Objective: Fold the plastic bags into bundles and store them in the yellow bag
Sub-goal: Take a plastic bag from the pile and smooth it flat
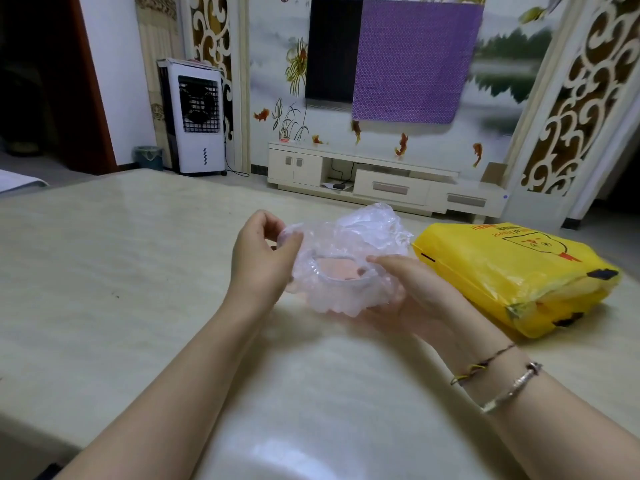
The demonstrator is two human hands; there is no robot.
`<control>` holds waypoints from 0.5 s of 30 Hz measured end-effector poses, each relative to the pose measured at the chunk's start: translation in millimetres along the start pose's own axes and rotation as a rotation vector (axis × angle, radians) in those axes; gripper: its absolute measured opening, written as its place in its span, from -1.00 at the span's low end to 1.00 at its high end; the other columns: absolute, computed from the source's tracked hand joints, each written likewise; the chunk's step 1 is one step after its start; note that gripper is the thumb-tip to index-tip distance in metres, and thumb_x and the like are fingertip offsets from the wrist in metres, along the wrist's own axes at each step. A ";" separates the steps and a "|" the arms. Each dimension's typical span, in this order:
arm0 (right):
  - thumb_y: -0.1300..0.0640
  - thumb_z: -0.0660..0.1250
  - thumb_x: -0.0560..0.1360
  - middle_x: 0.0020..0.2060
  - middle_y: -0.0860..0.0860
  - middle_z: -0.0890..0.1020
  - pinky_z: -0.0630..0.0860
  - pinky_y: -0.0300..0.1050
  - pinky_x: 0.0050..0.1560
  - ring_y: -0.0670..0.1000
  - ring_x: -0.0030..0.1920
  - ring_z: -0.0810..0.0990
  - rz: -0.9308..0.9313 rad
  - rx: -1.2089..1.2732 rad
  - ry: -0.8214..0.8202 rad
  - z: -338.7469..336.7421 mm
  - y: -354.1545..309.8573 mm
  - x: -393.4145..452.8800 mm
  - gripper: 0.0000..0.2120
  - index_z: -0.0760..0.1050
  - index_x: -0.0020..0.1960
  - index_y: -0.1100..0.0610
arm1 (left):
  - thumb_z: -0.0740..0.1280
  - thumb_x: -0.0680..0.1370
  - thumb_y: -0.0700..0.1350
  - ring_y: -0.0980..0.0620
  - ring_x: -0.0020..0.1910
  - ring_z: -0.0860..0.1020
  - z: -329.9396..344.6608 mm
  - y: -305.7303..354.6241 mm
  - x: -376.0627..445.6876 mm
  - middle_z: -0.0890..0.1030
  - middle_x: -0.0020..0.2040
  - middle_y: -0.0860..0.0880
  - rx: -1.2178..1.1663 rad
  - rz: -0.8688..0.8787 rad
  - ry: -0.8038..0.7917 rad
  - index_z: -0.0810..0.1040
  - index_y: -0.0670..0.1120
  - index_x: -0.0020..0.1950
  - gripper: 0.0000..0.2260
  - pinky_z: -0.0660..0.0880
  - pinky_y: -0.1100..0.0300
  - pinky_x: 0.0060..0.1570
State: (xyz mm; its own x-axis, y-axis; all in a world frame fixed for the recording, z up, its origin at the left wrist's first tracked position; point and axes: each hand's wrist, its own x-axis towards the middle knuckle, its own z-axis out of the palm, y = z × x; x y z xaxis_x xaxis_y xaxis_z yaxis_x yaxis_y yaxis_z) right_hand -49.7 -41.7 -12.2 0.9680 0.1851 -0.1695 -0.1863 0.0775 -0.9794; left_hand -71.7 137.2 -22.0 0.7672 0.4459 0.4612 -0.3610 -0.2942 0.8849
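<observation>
Between left hand (265,252) and right hand (412,289), both pinching it: crumpled clear plastic bag (349,258), translucent, puffed.

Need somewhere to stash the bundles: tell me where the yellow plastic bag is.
The yellow plastic bag lies flat on the pale table, right of the right hand.

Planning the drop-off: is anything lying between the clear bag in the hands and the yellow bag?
Nothing. In the head view only a narrow strip of bare table separates the clear bag from the yellow bag.
</observation>
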 end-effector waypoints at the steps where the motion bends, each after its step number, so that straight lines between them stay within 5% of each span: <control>1: 0.20 0.33 0.53 -0.21 0.12 0.60 0.49 -0.17 -0.45 0.03 -0.39 0.57 -0.006 0.019 0.041 -2.2 0.2 2.0 -0.84 0.51 0.10 0.21 | 0.33 0.54 -0.19 0.08 -0.35 0.39 -0.4 -2.7 0.3 0.41 -0.27 0.05 0.078 0.012 0.002 0.33 -0.05 -0.23 -0.78 0.40 0.20 -0.41; 5: 0.10 0.41 0.49 -0.39 0.02 0.45 0.30 -0.18 -0.40 0.01 -0.43 0.39 -0.139 -0.137 0.217 -13.0 5.7 12.8 -0.86 0.46 -0.12 0.09 | 0.24 0.61 -0.12 0.07 -0.41 0.44 3.8 -5.9 -5.5 0.41 -0.26 0.00 0.229 0.006 -0.034 0.30 -0.11 -0.11 -0.83 0.36 0.38 -0.52; 10: 0.04 0.46 0.44 -0.48 -0.06 0.45 0.23 -0.18 -0.42 -0.08 -0.47 0.37 -0.397 -0.587 0.346 -23.3 7.3 22.5 -0.74 0.42 -0.28 0.09 | 0.23 0.61 -0.04 -0.13 -0.23 0.50 2.7 -13.8 -8.3 0.44 -0.23 -0.02 0.435 -0.047 -0.108 0.31 -0.13 -0.07 -0.81 0.45 0.07 -0.28; 15: -0.10 0.35 0.50 -0.21 0.03 0.57 0.31 -0.17 -0.36 -0.02 -0.26 0.47 -0.271 -0.750 0.325 -28.5 6.5 20.9 -0.72 0.44 -0.14 0.11 | 0.23 0.61 0.04 -0.06 -0.20 0.48 6.1 -15.5 -8.5 0.45 -0.20 -0.03 0.513 -0.267 -0.263 0.35 -0.19 0.07 -0.71 0.38 0.13 -0.30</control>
State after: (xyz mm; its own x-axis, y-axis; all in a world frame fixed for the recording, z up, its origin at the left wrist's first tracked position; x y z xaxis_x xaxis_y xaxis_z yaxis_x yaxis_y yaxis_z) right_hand -25.9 -65.3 -25.3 0.9845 -0.0448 0.1696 0.1074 -0.6106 -0.7846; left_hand -69.4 132.8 -40.0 0.9238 0.3564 0.1398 0.1107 -0.5983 0.7936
